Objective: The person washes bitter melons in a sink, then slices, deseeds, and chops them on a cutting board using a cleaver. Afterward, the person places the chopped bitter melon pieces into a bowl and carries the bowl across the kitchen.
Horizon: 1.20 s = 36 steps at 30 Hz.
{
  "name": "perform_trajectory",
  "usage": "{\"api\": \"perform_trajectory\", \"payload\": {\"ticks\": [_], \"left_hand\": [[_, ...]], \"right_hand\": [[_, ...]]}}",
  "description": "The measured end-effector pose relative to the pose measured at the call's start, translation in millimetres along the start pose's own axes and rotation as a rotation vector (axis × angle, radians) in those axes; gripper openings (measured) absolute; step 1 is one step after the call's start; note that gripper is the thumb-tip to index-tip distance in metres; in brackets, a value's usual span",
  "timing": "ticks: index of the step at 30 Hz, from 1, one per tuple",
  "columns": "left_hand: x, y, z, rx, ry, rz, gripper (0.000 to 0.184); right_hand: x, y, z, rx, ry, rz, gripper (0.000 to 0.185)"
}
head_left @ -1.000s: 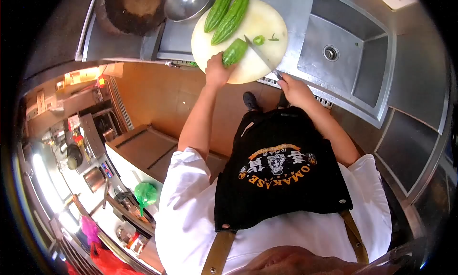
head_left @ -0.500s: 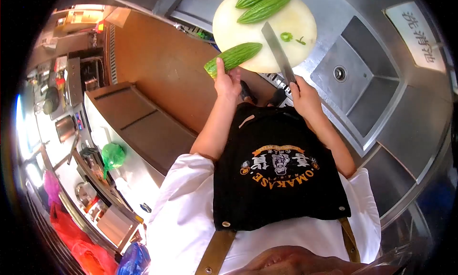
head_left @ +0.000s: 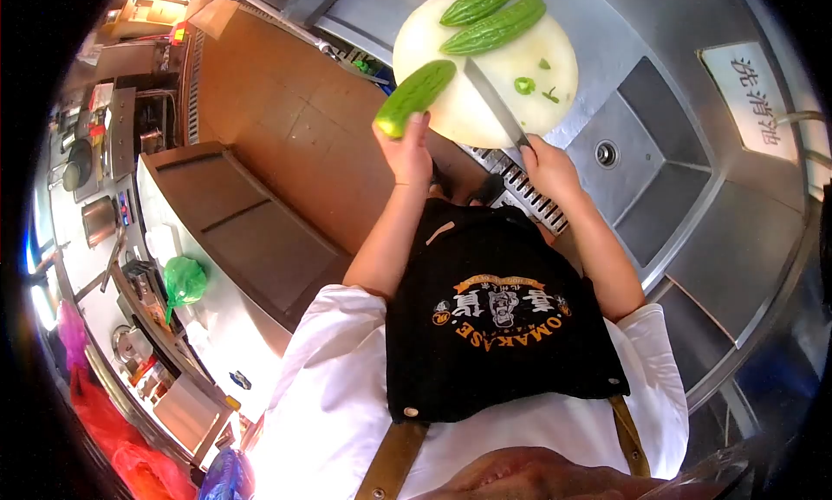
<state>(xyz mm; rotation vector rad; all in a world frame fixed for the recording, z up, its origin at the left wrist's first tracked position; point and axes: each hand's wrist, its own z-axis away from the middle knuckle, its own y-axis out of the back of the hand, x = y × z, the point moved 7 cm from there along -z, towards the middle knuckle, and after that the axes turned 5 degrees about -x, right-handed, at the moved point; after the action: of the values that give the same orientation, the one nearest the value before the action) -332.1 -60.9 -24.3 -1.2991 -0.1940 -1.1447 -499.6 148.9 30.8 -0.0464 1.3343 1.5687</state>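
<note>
My left hand point(head_left: 406, 149) is closed round the near end of a green ridged gourd point(head_left: 418, 97), which is tilted over the left edge of the round pale cutting board point(head_left: 433, 41). In my right hand point(head_left: 550, 169) is the handle of a knife point(head_left: 494, 100), its blade lying across the board beside the gourd. Two more gourds, one point(head_left: 484, 1) behind the other point(head_left: 496, 27), rest at the board's far side. Small green cut pieces point(head_left: 524, 86) lie right of the blade.
A steel sink point(head_left: 641, 162) is on the right, with a white sign point(head_left: 752, 100) beyond it. A steel counter point(head_left: 355, 19) extends left of the board. A brown-topped unit point(head_left: 251, 223) and a green bag point(head_left: 185, 282) stand at the left.
The held gourd was lifted off the board and moved left, its far end now tilting back over the edge. One more small green piece shows near the cut bits. The camera view has turned.
</note>
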Motion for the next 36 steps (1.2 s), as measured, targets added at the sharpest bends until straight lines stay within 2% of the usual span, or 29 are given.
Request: {"api": "perform_trajectory", "payload": {"ticks": [2, 3, 5, 6, 8, 9, 11, 12, 13, 14, 15, 16, 18, 25, 29, 36], "left_hand": [[12, -45, 20, -0.31, -0.353, -0.7, 0.073], [-4, -56, 25, -0.427, -0.418, -0.799, 0.074], [-20, -69, 38, -0.445, -0.482, -1.32, 0.06], [-21, -67, 37, -0.427, -0.476, -1.317, 0.06], [-18, -72, 25, -0.301, -0.651, -1.495, 0.039], [-15, -69, 12, -0.284, -0.645, -1.492, 0.039], [-5, -86, -3, -0.563, -0.875, -1.456, 0.026], [0, -89, -13, -0.607, -0.897, -1.457, 0.02], [7, -87, -25, -0.592, -0.897, -1.452, 0.02], [7, -86, -33, -0.704, -0.893, -1.408, 0.019], [7, -86, -34, -0.822, -0.88, -1.358, 0.018], [13, -90, -32, -0.844, -0.918, -1.35, 0.017], [11, -86, -37, -0.863, -0.92, -1.344, 0.016], [5, -85, -48, -0.904, -0.925, -1.257, 0.015], [4, -83, -52, -0.904, -0.908, -1.234, 0.016], [8, -83, -56, -0.904, -0.857, -1.219, 0.019]], "right_hand": [[-13, 4, -14, -0.024, 0.07, -0.027, 0.025], [-21, 6, -22, -0.045, 0.136, -0.067, 0.025], [-21, 8, -42, -0.06, 0.152, -0.034, 0.028], [-20, 13, -50, -0.093, 0.128, 0.009, 0.029], [-19, 18, -61, -0.155, 0.114, 0.107, 0.03], [-14, 15, -64, -0.168, 0.12, 0.117, 0.03], [-11, 10, -67, -0.156, 0.161, 0.217, 0.031], [-12, 8, -65, -0.165, 0.164, 0.225, 0.031], [-24, 17, -57, -0.125, 0.131, 0.254, 0.038], [-36, 26, -50, -0.085, 0.098, 0.283, 0.051], [-50, 34, -44, -0.093, 0.093, 0.292, 0.051], [-64, 42, -36, -0.102, 0.097, 0.279, 0.06], [-79, 44, -26, -0.079, 0.167, 0.261, 0.077], [-99, 30, -19, -0.123, 0.081, 0.32, 0.079], [-105, 28, -27, -0.095, 0.132, 0.318, 0.08], [-126, 29, -59, -0.202, 0.049, 0.438, 0.084]]}}
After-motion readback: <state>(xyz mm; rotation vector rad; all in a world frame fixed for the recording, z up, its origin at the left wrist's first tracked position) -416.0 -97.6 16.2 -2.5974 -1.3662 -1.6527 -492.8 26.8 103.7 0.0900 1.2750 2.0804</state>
